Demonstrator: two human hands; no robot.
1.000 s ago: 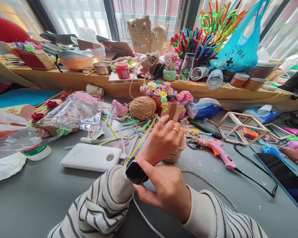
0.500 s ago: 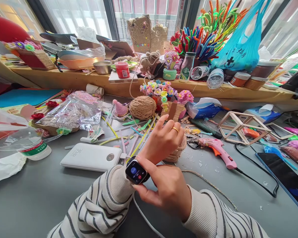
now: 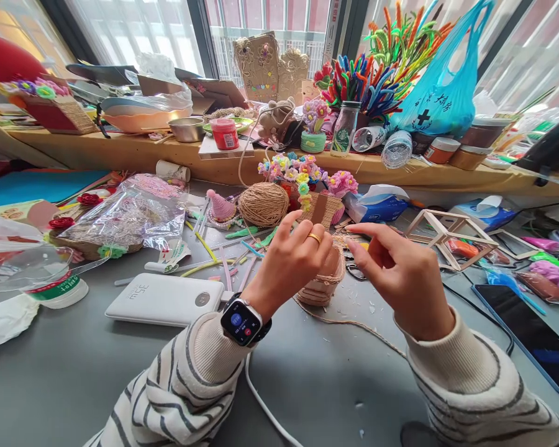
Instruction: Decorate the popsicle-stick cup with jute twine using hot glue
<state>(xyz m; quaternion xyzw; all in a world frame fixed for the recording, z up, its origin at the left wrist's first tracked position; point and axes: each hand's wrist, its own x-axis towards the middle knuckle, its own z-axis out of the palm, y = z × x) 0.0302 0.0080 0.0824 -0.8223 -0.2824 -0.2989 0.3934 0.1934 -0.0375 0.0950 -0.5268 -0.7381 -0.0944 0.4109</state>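
My left hand (image 3: 294, 262), a smartwatch (image 3: 242, 321) on its wrist and a gold ring on one finger, is curled over the left rim of a small twine-wrapped basket (image 3: 320, 290). Its fingertips are hidden, so whatever they grip cannot be made out. To the right of the basket hovers my right hand (image 3: 398, 276), thumb and forefinger apart with nothing seen between them. A strand of twine (image 3: 354, 322) runs from the basket across the table toward my right sleeve. Behind my left hand lies a ball of twine (image 3: 263, 203).
A white power bank (image 3: 163, 299) with a cable lies left of my left wrist. At the right are a wooden stick frame (image 3: 447, 239) and a phone (image 3: 526, 335). Flower decorations (image 3: 302, 174) stand behind the basket. Jars and pipe cleaners (image 3: 368, 84) crowd the back ledge.
My right hand has left the watch on my left wrist and moved up and right, beside the basket. My left hand stays at the basket. The call screen still shows on the watch.
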